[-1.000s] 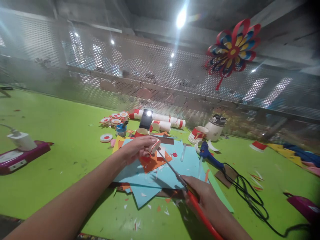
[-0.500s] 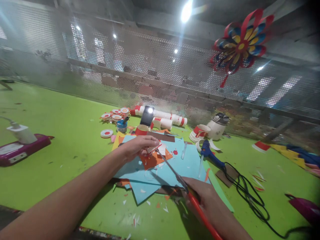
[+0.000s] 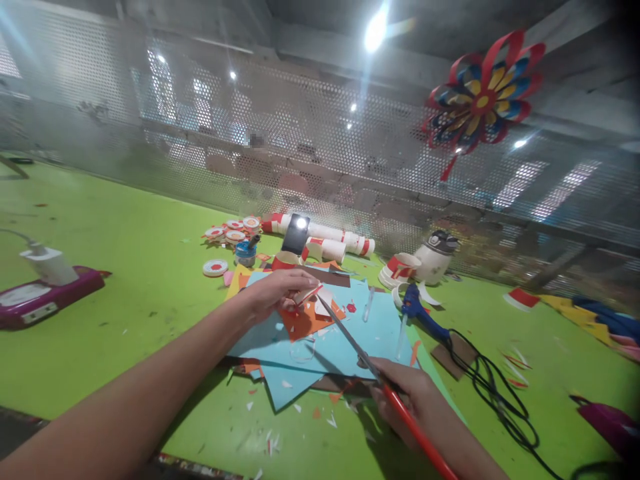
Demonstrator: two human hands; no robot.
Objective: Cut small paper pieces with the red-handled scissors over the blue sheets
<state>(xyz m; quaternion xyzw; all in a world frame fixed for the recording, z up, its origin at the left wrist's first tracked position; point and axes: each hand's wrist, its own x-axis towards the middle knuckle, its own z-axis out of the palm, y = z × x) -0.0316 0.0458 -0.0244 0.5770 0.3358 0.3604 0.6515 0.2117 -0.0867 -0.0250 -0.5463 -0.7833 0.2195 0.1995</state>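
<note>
My right grip [image 3: 407, 395] is wrapped around the red-handled scissors [image 3: 411, 423], tips pointing ahead and leftward; there, my left grip [image 3: 279, 293] pinches a small red-and-white piece [image 3: 311, 294] just beside them. To cut cleanly, I'd brace that pinch, hold its fingertips off the blade line, and snip lightly over the blue paper [image 3: 386, 323] beneath both grips. Well beyond lies a white-and-red tube [image 3: 330, 233].

Place: a papercraft workshop, by all appearances, centered on a broad green worktable [image 3: 125, 217].
Tools: long red-handled scissors [image 3: 389, 392] and a blue hot-glue gun [image 3: 414, 305] in one work area.
Paper: coloured sheets [image 3: 380, 333] stacked in layers, snipped scraps [image 3: 316, 413] scattered around them.
Backdrop: a perforated screen [image 3: 300, 120], with a multicoloured flower ornament [image 3: 483, 101] hanging overhead.
</note>
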